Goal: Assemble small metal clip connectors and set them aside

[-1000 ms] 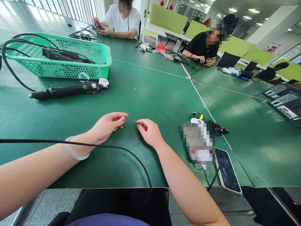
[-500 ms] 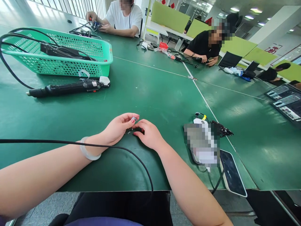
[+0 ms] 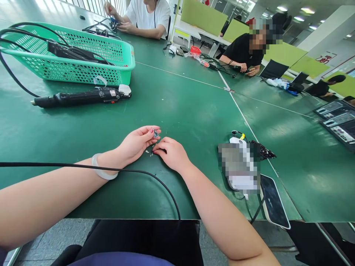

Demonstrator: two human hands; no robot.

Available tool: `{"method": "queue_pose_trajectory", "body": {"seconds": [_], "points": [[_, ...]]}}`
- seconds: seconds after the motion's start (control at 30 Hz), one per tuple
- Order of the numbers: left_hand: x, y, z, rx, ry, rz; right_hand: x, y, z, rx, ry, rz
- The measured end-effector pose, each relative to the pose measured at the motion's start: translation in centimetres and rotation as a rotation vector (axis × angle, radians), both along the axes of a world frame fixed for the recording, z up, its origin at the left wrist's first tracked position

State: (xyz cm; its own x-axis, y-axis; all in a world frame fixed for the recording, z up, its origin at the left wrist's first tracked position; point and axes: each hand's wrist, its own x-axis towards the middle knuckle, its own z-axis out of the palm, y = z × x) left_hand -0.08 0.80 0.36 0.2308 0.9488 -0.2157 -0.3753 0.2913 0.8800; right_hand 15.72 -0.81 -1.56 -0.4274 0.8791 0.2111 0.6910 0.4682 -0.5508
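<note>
My left hand point(image 3: 138, 145) pinches a small grey part point(image 3: 156, 133) between thumb and fingers, a little above the table; its exact kind is too small to tell. Just below and to the right, my right hand point(image 3: 174, 154) has its thumb and fingertips together, low at the green tabletop. Whatever those fingertips may hold is hidden. Tiny pale bits point(image 3: 151, 152) lie on the table between both hands, close to the right fingertips.
A green basket point(image 3: 83, 75) with cables stands at the left, a black electric screwdriver point(image 3: 80, 98) in front. A black cable point(image 3: 133, 170) crosses my left forearm. At the right lie a phone point(image 3: 274, 201) and a blurred item point(image 3: 240, 168). Two people work across the table.
My left hand has lifted slightly away from the right fingertips, and the grey part now shows more. My right fingertips have moved down toward the tiny bits. The whole view has shifted slightly.
</note>
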Motion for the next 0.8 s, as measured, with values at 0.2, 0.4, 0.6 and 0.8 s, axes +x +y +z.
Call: {"method": "queue_pose_trajectory", "body": {"seconds": [0.2, 0.4, 0.6, 0.8], "points": [[-0.3, 0.2, -0.3, 0.015, 0.031, 0.008, 0.2, -0.3, 1.2, 0.017, 0.139, -0.029], [-0.3, -0.1, 0.1, 0.057, 0.188, -0.097, 0.7, -0.5, 1.8, 0.048, 0.145, -0.159], [-0.1, -0.8, 0.8, 0.197, 0.459, -0.174, 0.5, -0.6, 1.7, 0.083, 0.045, -0.187], [-0.2, -0.7, 1.0, 0.162, 0.505, -0.187, 0.4, -0.9, 1.8, 0.12, 0.101, -0.18]]}}
